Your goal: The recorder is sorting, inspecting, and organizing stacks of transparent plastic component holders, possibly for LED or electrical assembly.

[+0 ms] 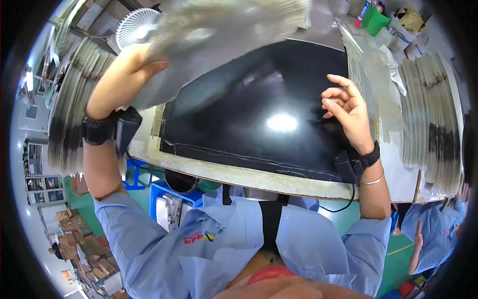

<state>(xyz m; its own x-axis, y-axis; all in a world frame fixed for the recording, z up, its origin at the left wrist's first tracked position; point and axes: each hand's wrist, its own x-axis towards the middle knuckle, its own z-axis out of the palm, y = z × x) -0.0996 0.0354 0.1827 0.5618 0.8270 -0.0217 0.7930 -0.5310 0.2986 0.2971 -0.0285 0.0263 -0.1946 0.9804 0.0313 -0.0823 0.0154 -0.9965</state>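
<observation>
Gripping a thick fanned stack of silvery sheets [224, 25] by its near edge, the left hand [134, 74] has its fingers closed on the bundle and holds it raised above the far-left corner of the worktop [234, 177]. The sheets look thin, light and floppy, probably slick foil or film, though motion blur hides their surface; a pinch at one edge lets them sag, so a hold spanning the stack would suit better. Over the right edge of the glossy black mat [259, 114], the right hand [348, 112] hovers, fingers loosely curled and holding nothing. Similar stacks lie fanned at the left [74, 104] and right [433, 119] edges. A small white fan [137, 27] stands at the far-left corner, and a green container [374, 20] at the far right. The mat reflects an overhead light.
</observation>
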